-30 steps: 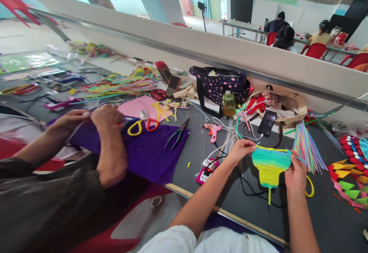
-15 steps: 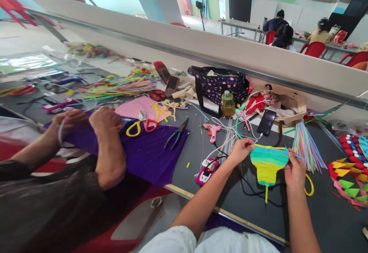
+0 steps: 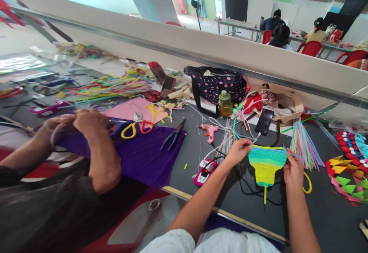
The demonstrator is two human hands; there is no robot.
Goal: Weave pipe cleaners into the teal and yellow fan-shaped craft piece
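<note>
A piece made of tightly laid pipe cleaners (image 3: 266,164), blue and teal at the top and yellow below, hangs between my hands. A thin yellow stem points down from its narrow lower end. At its upper left corner my left hand (image 3: 239,152) is closed in a pinch. My right hand (image 3: 293,171) pinches the upper right corner, where a blue pipe cleaner (image 3: 293,155) sticks out sideways. Behind my right wrist shows a yellow scissors handle (image 3: 307,183), the rest mostly hidden. Pastel pipe cleaners (image 3: 306,145) lie fanned out beyond that hand.
Left of my arm are a pink glue gun (image 3: 211,130), a magenta power strip (image 3: 204,171) and pliers (image 3: 173,135) on purple cloth (image 3: 149,157). A phone (image 3: 264,122), green bottle (image 3: 225,103) and dark bag (image 3: 220,84) stand behind. A co-worker's hands (image 3: 92,124) work at left.
The view has turned slightly, so most things sit a little further left. Both my hands keep their hold on the pipe-cleaner piece, nearly unmoved.
</note>
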